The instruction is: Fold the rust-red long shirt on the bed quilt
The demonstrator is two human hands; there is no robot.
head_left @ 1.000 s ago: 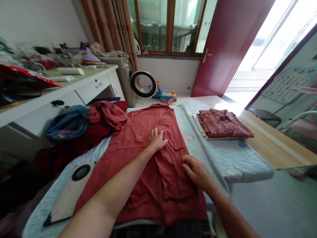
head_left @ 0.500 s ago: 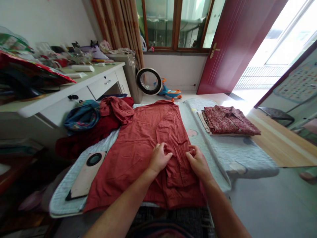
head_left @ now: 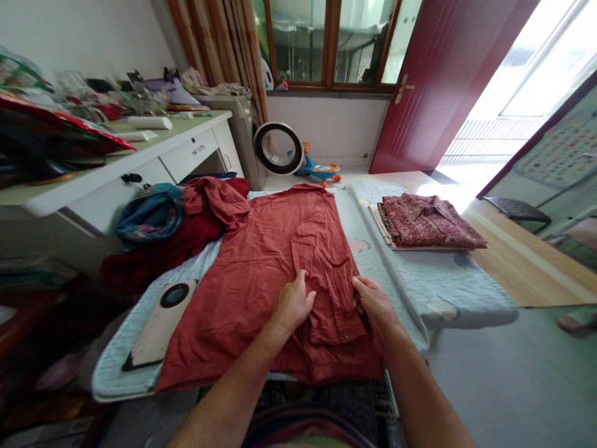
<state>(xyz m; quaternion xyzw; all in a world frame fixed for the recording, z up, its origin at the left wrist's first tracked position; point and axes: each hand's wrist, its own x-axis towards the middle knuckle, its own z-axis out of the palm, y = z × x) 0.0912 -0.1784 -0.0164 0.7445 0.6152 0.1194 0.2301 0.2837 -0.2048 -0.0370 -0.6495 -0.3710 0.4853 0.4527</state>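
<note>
A rust-red long-sleeved shirt (head_left: 252, 292) lies spread on a padded board with a pale blue cover (head_left: 205, 267). One sleeve is folded down along its right part, the buttoned cuff near the front edge. My left hand (head_left: 293, 303) is closed at the sleeve's left edge, fingers bent into the cloth and thumb toward the right. On the other side, my right hand (head_left: 375, 303) pinches the right edge of the shirt, with some fingertips hidden under or behind the fabric.
Left of the shirt is a flat beige device with a round black ring (head_left: 174, 295). Crumpled dark red clothes and a blue garment (head_left: 152, 214) lie behind it, beside a cluttered white desk (head_left: 186, 152). A folded patterned garment stack (head_left: 429, 221) sits at the right.
Both hands have closed more on the sleeve and the shirt's right edge. The sleeve's cuff lies flatter, its button now showing. The view has shifted slightly.
</note>
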